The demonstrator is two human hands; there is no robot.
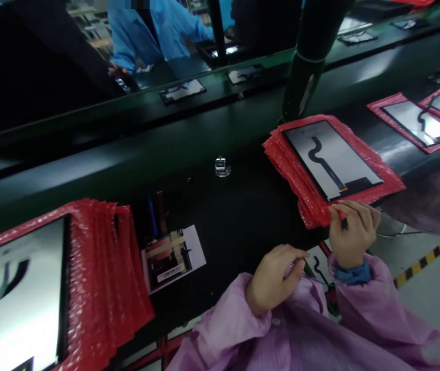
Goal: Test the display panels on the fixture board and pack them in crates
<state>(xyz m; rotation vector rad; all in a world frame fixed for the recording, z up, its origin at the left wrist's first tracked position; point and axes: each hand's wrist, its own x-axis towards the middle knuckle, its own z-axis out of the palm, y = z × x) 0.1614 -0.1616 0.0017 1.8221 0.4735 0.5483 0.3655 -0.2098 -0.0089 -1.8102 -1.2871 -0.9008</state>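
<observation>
- Dark counter (pixel 212 206) across the frame, sloping from lower left to upper right; near edge cutting through lower centre, floor with striped tape (pixel 428 257) at lower right.
- Left stack (pixel 99 278) of red bubble bags at lower left, topped by a blurred panel (pixel 22 299); fanned edges leaning toward the counter's middle.
- Right stack (pixel 320 190) at centre right, carrying a panel (pixel 331 159) with a dark flex cable; its lower corner reaching past the counter edge.
- Right hand (pixel 353 232) at that corner, fingers pinching the red bag edge, a thin dark tool seemingly tucked between them.
- Left hand (pixel 276 278) lower centre, fingers pressed together near the sleeve; whether gripping anything, cannot tell.
- Likely risk: tugging the corner could drag the overhanging stack or slide the top panel floorward; a snagged cable could crease.
- Open room: bare counter between the stacks, apart from a photo card (pixel 173 257) and a small metal stud (pixel 222 166).
- Black post (pixel 308 62) just behind the right stack, limiting movement upward in frame.
- More bagged panels (pixel 417 121) at upper right; a person in blue (pixel 153 31) beyond, top centre.
</observation>
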